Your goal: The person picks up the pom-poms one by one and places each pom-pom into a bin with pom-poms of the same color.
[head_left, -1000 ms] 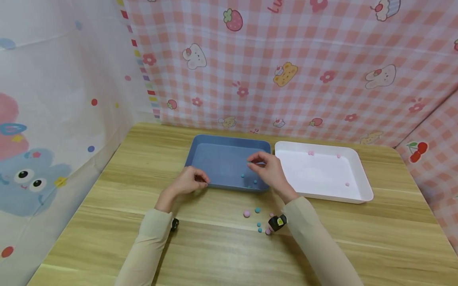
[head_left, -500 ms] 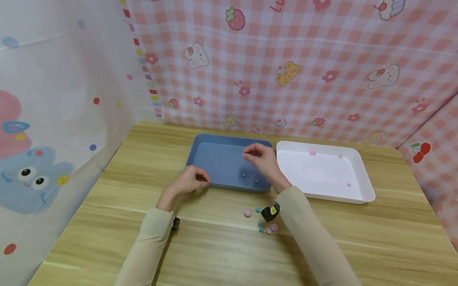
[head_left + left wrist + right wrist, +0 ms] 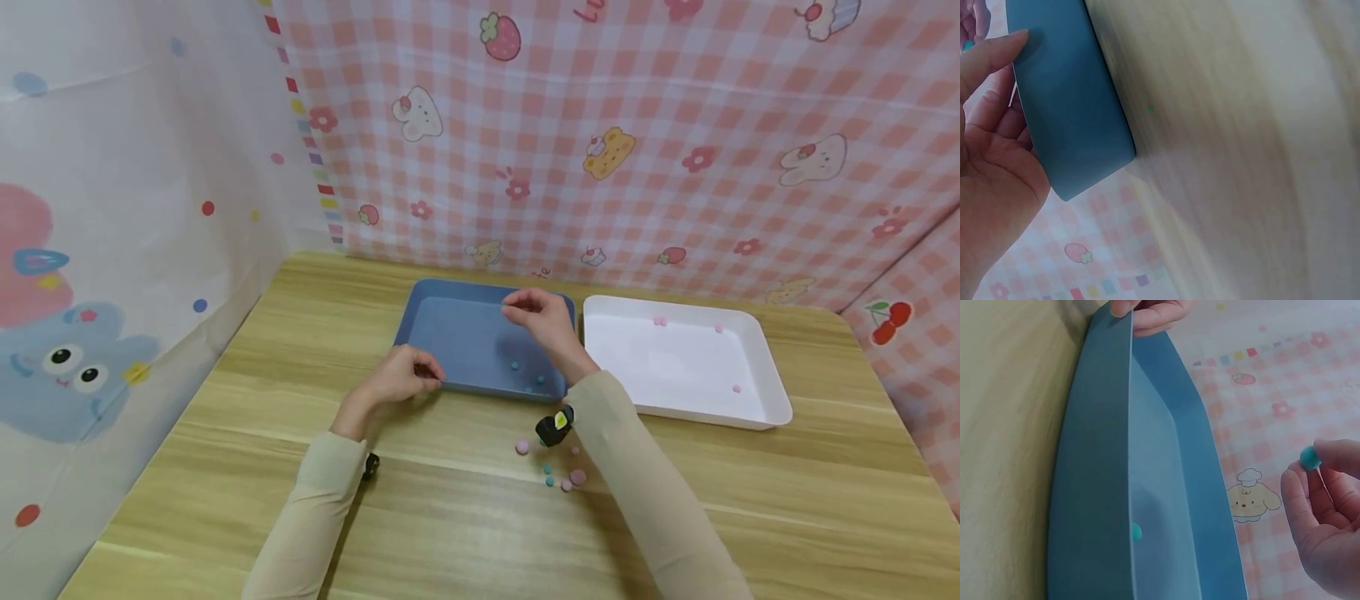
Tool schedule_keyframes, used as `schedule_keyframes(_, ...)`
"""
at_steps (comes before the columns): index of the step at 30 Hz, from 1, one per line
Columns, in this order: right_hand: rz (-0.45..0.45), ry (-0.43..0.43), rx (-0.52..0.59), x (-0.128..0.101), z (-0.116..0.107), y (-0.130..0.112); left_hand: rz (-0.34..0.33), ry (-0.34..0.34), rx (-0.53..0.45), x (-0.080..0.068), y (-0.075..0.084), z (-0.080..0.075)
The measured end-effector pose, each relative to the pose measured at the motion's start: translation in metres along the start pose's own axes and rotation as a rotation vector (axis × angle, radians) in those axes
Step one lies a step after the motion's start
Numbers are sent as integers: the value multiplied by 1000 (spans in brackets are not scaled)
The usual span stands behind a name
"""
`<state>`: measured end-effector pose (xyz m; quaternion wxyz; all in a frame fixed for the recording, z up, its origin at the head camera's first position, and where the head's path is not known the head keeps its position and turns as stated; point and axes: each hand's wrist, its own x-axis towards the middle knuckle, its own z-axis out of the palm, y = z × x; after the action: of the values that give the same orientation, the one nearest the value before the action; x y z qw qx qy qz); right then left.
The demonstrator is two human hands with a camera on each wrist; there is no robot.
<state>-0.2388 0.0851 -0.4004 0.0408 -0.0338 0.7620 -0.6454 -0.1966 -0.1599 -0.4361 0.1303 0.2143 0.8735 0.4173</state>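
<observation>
Nearest, on the wooden table (image 3: 465,533): a loose cluster of small pink and teal beads (image 3: 555,467) lying just under the right forearm, close in front of the blue tray (image 3: 468,342). A pink one (image 3: 522,447) sits a bit left of the rest.

Left hand (image 3: 397,379) is at the tray's near edge, left part. Fingers curled, thumb (image 3: 988,56) laid against the outer wall, so it is gripping the rim. Right wrist view confirms it: fingertips (image 3: 1147,312) hooked over the rim from the far end of that shot.

Right hand (image 3: 542,315) hangs over the tray's far right area, above the floor, not touching the tray. Grip is clenched on a single teal bead (image 3: 1309,456), pinched between thumb and fingertips; head view is too small to show the bead itself.

Inside the blue tray: teal beads (image 3: 514,365) on the floor near the front right corner, one at (image 3: 540,379) next to the near wall. Exact count hard to tell.

Right of it, just beside and not touching as far as I can see: white tray (image 3: 765,400) with a few pink beads (image 3: 660,320) spread out, two near the back wall, one (image 3: 737,388) toward the front right.

Behind it all: pink checked cloth (image 3: 675,125) with cartoon prints, white printed cloth (image 3: 112,208) on the left.
</observation>
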Motion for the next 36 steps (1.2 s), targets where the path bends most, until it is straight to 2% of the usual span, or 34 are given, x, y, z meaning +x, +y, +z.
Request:
schedule_keyframes(6,46,1,49,9,1,-2,21,-5,10,2,-1,2)
schedule_keyframes(20,37,11,85,17,5,-1,39,7,13,3,-1,3)
schedule_keyframes(27,19,21,67,11,-3,-3,61,-8,-18,3,-1,4)
schedule_keyframes(36,-15,-79,35,-13,-10,-5,42,6,-23,-2,0,-1)
